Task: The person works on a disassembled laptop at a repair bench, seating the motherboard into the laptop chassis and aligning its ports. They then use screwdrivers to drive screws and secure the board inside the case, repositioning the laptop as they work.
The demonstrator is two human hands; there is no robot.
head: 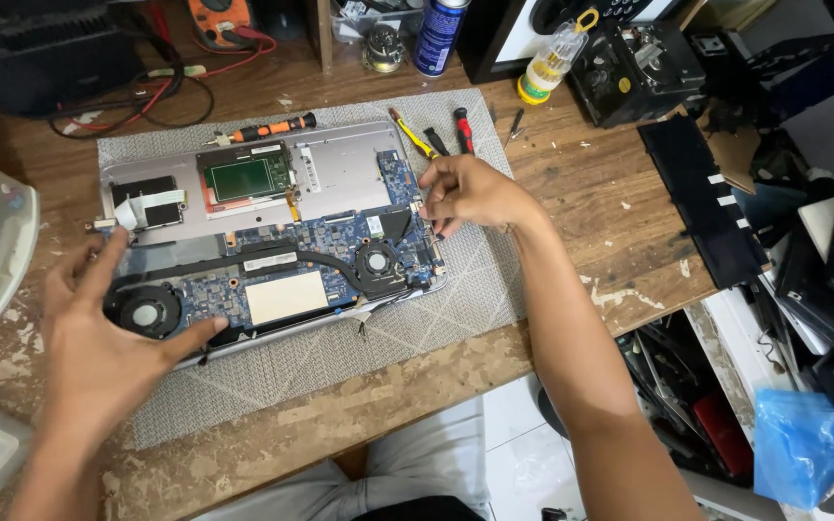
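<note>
We see the opened laptop point(272, 232) lying on a grey mat point(359, 347). Our left hand point(98, 338) spreads loose over its left corner, hiding the edge. Our right hand point(470, 193) curls at its right edge; its fingertips are hidden, so we cannot tell the grip.

Head camera, looking steeply down.
It sits close above the wooden surface point(591, 183), facing forward over the person's own lap.

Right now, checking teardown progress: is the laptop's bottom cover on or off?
Off: the laptop lies with its circuit board and both fans exposed.
</note>
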